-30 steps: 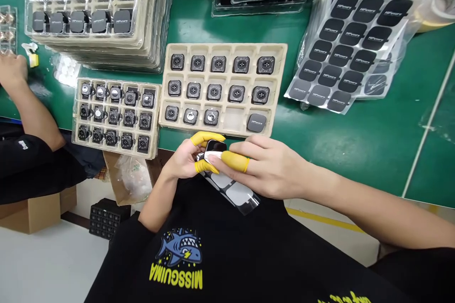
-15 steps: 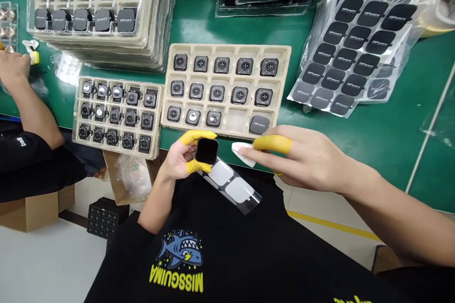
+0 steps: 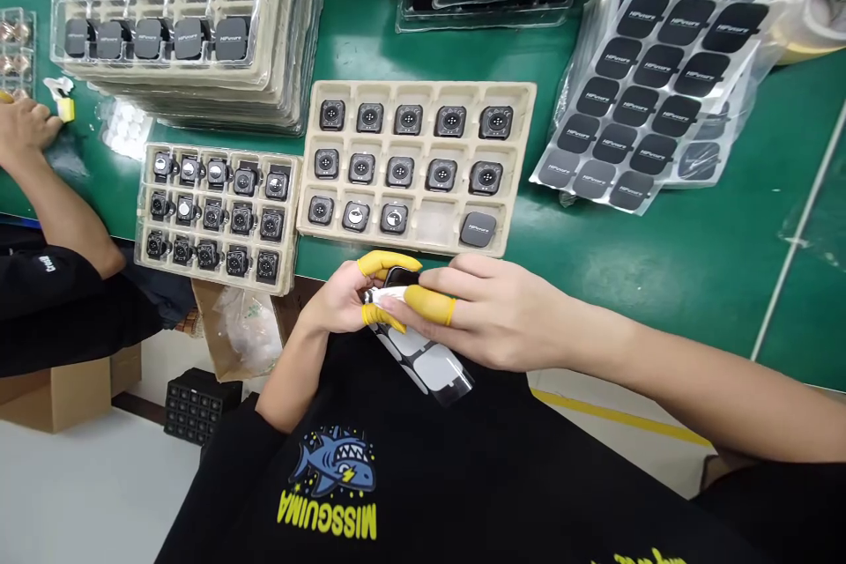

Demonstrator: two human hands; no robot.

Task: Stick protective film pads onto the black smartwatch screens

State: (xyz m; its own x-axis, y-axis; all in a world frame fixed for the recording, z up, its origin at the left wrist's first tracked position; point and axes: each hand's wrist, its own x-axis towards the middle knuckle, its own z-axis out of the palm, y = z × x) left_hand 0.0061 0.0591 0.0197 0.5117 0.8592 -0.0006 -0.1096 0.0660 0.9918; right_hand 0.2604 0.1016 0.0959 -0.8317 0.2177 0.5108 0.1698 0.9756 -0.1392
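My left hand, with yellow finger cots on thumb and finger, grips a black watch body by its edges. A clear strip with whitish film pieces hangs beneath the same hand. My right hand pinches a small white cloth against the watch's screen side, which my fingers partly cover. Just beyond both hands lies a beige tray of watch bodies, mostly back side up; one pocket in its front row is bare, and a watch with a dark labelled cover sits at that row's right end.
Another filled tray adjoins on the left, before a tall tray stack. Sheets of dark labelled films lie at the right. A co-worker's hand rests at far left. Clear trays stand at the back.
My right hand has moved left with the white cloth, from apart to against the watch. My left hand still holds the watch, now tilted and partly covered.
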